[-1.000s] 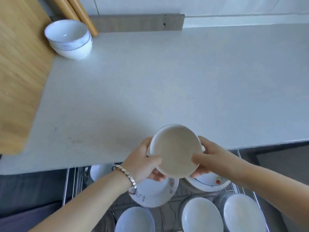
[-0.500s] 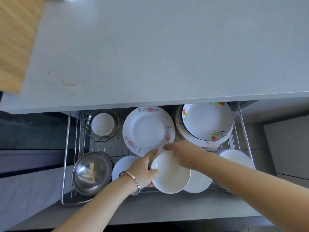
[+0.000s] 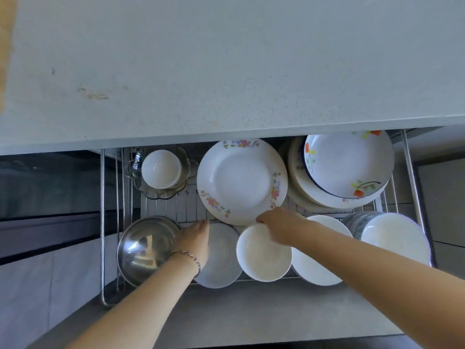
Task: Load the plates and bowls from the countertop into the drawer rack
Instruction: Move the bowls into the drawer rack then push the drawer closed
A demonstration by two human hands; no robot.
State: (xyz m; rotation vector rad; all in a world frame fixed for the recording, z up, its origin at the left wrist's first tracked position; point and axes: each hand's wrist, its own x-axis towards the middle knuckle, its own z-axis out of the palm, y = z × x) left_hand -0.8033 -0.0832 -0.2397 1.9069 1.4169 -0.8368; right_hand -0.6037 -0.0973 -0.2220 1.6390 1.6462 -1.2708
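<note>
My right hand (image 3: 280, 224) grips the far rim of a plain white bowl (image 3: 263, 255) in the front row of the wire drawer rack (image 3: 102, 222), between a pale plate (image 3: 221, 258) and a white dish (image 3: 312, 268). My left hand (image 3: 195, 241) lies flat on the pale plate's left edge, fingers together, next to a steel bowl (image 3: 143, 250). A flowered plate (image 3: 241, 180) stands behind both hands. The grey countertop (image 3: 226, 66) fills the upper half and shows no dishes.
In the rack's back row a small white bowl (image 3: 161, 168) sits in a glass dish, and a flowered bowl (image 3: 348, 162) rests on stacked plates. White bowls (image 3: 395, 238) stand at the front right. A wooden board edge (image 3: 6, 46) shows at far left.
The bowl has come down from over the counter edge into the rack's front row. My left hand let go of it and moved left onto the pale plate; my right hand still holds its rim.
</note>
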